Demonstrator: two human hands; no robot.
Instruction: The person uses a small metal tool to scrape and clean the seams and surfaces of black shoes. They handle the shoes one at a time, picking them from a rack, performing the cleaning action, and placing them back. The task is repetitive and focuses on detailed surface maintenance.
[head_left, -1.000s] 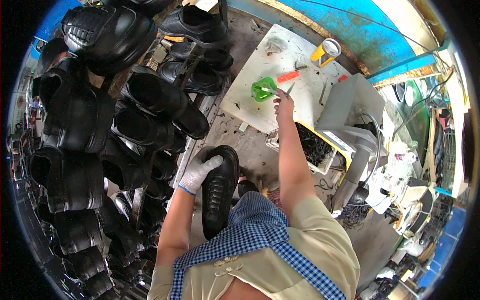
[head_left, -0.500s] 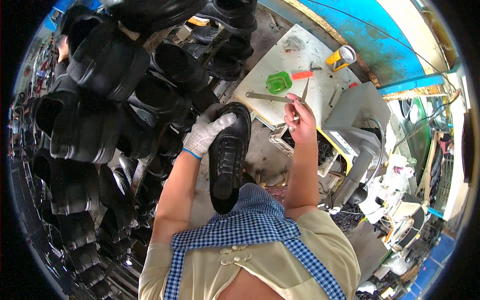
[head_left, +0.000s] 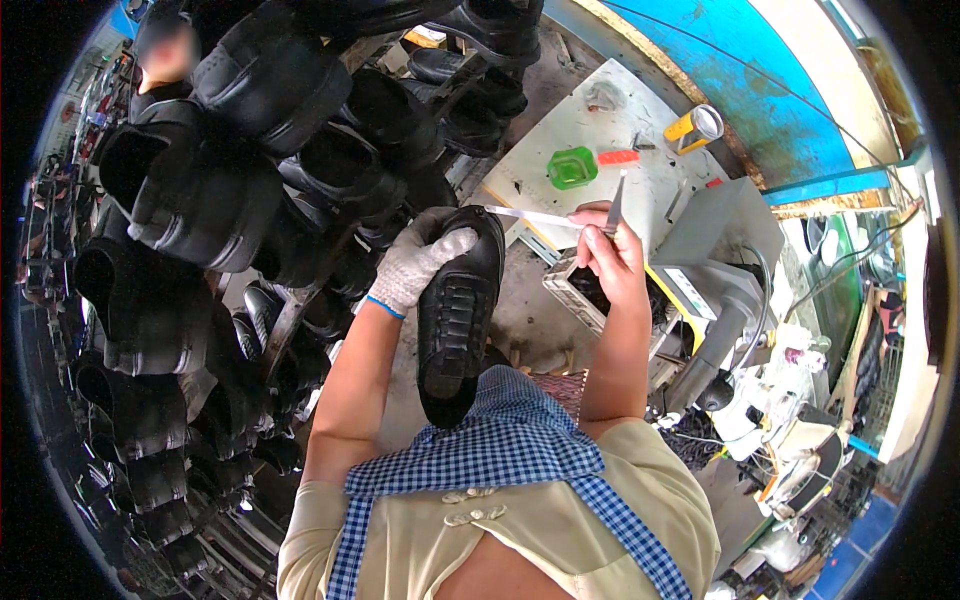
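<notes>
My left hand (head_left: 418,258), in a white knit glove with a blue cuff edge, grips a black lace-up style shoe (head_left: 456,320) near its toe. The shoe is held toe away from me, its opening near my checked apron. My bare right hand (head_left: 612,255) pinches a flat thin metal strip (head_left: 535,215) that points left. The strip's far tip is at the shoe's toe edge; whether it touches I cannot tell. A pointed metal tool (head_left: 616,205) also sticks up from the same fingers, its exact kind unclear.
Racks of black shoes (head_left: 200,200) crowd the left side. Ahead, a white table (head_left: 540,130) bears a green dish (head_left: 572,168), an orange-red block (head_left: 618,157) and a yellow can (head_left: 694,128). A grey machine (head_left: 720,235) stands right, above a crate (head_left: 575,295). Another person (head_left: 160,75) is beyond the racks.
My right hand has shifted slightly right and nearer me, and the strip's tip has come down to the shoe's toe. The shoe stays in my left hand. The view has shifted a little.
</notes>
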